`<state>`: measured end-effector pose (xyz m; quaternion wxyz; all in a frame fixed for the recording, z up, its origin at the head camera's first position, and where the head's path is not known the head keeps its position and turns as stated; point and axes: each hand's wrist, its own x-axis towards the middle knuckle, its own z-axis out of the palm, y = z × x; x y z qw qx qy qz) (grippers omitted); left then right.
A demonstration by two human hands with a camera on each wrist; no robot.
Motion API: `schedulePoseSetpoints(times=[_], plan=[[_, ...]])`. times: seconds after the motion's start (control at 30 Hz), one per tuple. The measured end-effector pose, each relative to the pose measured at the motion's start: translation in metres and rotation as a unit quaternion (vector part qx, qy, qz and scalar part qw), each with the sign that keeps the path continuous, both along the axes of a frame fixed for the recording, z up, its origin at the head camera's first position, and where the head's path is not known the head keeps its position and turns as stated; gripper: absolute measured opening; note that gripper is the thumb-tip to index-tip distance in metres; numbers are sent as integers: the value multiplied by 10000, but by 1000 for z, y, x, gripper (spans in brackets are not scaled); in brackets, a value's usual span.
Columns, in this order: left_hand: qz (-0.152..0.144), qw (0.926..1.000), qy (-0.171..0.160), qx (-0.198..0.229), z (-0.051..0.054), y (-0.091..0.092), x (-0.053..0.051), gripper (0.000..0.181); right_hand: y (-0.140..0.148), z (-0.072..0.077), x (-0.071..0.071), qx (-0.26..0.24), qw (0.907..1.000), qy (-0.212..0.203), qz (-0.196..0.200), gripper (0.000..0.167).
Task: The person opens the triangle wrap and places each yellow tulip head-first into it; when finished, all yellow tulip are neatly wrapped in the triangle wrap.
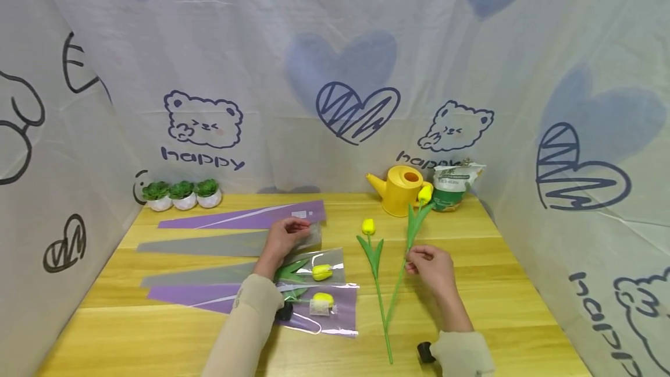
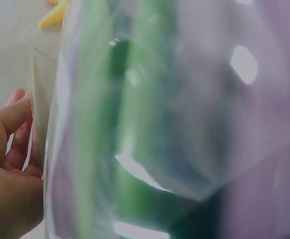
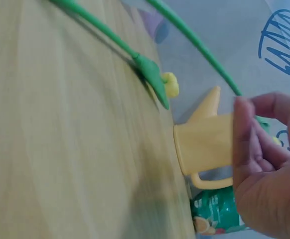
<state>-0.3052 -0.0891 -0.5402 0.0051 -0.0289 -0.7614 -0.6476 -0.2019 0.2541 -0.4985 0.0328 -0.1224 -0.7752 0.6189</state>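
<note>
My right hand (image 1: 433, 267) pinches the green stem of a yellow artificial tulip (image 1: 413, 227), whose bloom stands in front of the watering can. In the right wrist view, thumb and fingertips (image 3: 243, 107) meet at that stem. A second tulip (image 1: 369, 226) lies on the table just left of it. My left hand (image 1: 284, 240) is at the wide end of a grey flower sleeve (image 1: 209, 245), with its fingers pinching the clear film there. The left wrist view shows the hand (image 2: 13, 164) at a film edge, partly covered by a blurred wrapped flower.
Two sleeved tulips (image 1: 322, 273) lie under my left forearm, one in grey and one in purple wrap. A flat purple sleeve (image 1: 241, 218) lies farther back. Along the rear stand several potted succulents (image 1: 182, 194), a yellow watering can (image 1: 400, 191) and a green-white bag (image 1: 451, 188).
</note>
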Motion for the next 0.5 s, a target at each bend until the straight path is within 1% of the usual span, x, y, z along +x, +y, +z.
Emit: schedulePoseSetpoints(times=[0.13,0.23,0.33,0.5], plan=[[-81,9999,113,-51,1,-1,2,24,-6,5,-6,-528,9974,357,-348,24],[-88,9997,183,-136,3,-2,3,23,-10,8,-10,-787,9937,595,-541,21],[-87,9993,245,-253,4,-2,3,21,-14,12,-14,-939,9911,739,-585,19],[-125,9988,274,-380,3,-2,3,19,-21,15,-19,-1072,9885,890,-586,15]])
